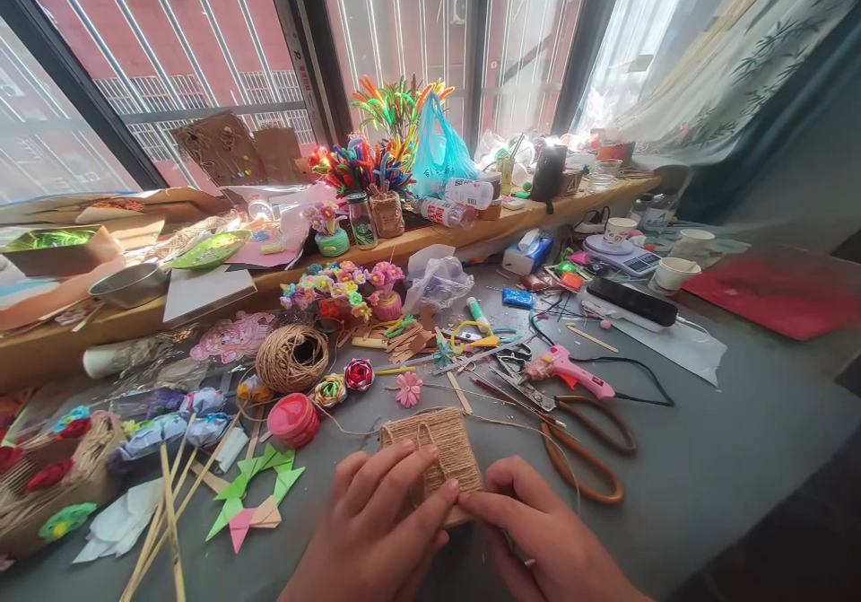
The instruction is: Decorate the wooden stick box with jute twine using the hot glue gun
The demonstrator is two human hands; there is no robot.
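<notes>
Twine [447, 423] wraps one boxy piece [471, 458] at the near middle of the surface [713, 458], beneath two hands. The left hand [383, 512] lays its fingers, slightly spread, across the top, with the thumb below the near edge, so the piece is clasped between them. The right hand [544, 530] stretches its index finger to the near right corner, the tip meeting the left index finger; its thumb is mostly hidden, so I cannot tell whether those fingers are closed on anything.

Beyond the piece lie one pink flower [409, 389], two rolled roses, one red [359, 374] and one yellow-green [331, 390], one ball of twine [279, 364] and one red pot [293, 420]. One folded star ring [252, 470] lies left of the hands. To the right are one pink glue gun [571, 370], one brown-handled pair of scissors [617, 490] and, farther back, three paper cups [673, 274].
</notes>
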